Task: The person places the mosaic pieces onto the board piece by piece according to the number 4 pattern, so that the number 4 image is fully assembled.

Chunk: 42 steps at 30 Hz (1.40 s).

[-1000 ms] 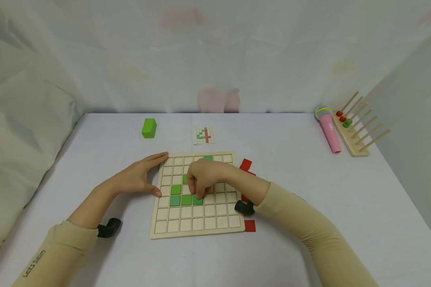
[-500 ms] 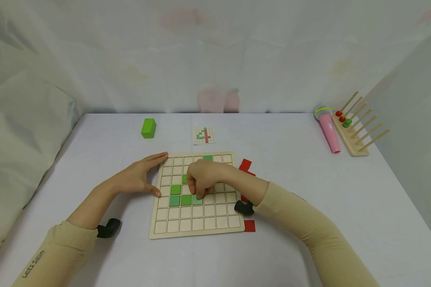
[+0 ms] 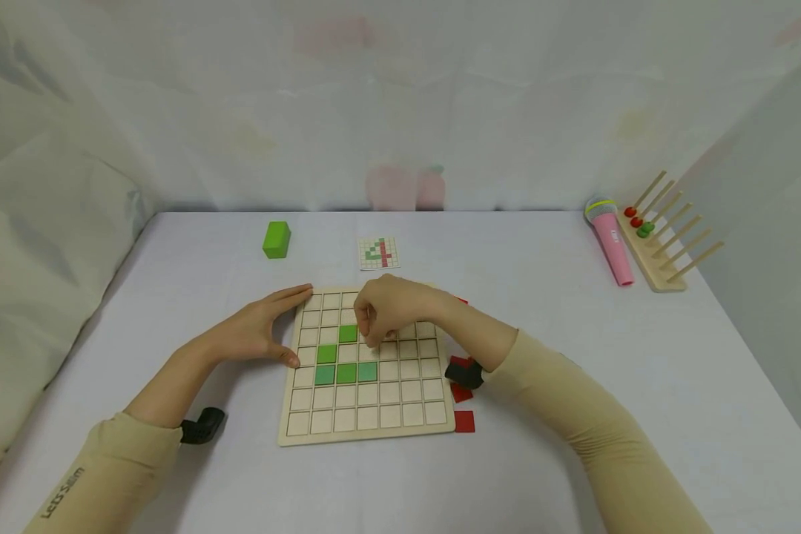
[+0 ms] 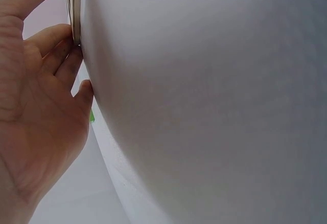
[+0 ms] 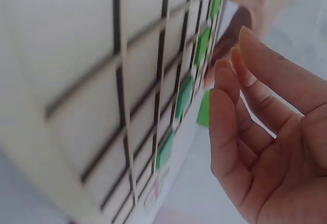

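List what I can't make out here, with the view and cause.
Pale square wooden grid board: head view, some far cells hidden by the right hand; left wrist view, cut off by the top edge.
Flat red square tiles: head view, some partly hidden by the right forearm and black wrist device; count uncertain.
Small white card with green-and-red grid: head view, cells too small to count reliably.
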Tool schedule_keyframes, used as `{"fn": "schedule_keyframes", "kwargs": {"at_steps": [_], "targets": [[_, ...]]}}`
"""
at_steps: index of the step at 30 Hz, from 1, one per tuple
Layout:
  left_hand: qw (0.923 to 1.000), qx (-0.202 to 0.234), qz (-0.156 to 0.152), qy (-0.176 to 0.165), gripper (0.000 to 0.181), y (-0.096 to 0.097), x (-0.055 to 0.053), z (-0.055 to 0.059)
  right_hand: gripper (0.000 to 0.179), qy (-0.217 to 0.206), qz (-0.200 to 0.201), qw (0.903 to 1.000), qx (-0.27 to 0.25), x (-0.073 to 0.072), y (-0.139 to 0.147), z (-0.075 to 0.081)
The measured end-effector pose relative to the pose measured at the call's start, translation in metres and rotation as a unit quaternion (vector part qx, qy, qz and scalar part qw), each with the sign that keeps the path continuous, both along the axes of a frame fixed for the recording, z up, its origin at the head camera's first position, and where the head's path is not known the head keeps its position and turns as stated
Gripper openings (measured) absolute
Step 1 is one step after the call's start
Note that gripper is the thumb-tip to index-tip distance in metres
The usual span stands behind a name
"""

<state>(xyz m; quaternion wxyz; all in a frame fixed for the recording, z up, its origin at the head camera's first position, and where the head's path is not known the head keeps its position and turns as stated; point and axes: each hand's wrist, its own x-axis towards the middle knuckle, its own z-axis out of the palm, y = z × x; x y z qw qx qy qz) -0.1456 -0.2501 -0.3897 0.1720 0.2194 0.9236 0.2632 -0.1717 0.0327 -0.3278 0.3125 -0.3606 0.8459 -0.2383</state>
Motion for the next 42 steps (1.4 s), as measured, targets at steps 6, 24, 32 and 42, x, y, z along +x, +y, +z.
{"fn": "schedule_keyframes", "kwargs": {"at_steps": [6,24,32,42], "targets": [[1.0000,-0.007,0.002,-0.001,0.124,0.000,0.000,-0.001,0.008,-0.005,-0.039,0.9991,-0.018,-0.017,0.026,0.007],[1.0000,-0.001,0.001,0.000,0.124,0.002,0.001,0.002,0.015,-0.010,-0.094,0.9955,-0.007,-0.064,0.109,-0.004],[0.9999,0.003,-0.004,0.011,0.122,0.002,0.002,0.002,0.023,-0.065,-0.095,0.9934,0.002,-0.073,0.131,-0.017],[0.9999,0.006,-0.005,0.007,0.122,0.003,0.002,0.003,0.032,-0.097,-0.076,0.9923,-0.010,-0.077,0.138,-0.029]]}}
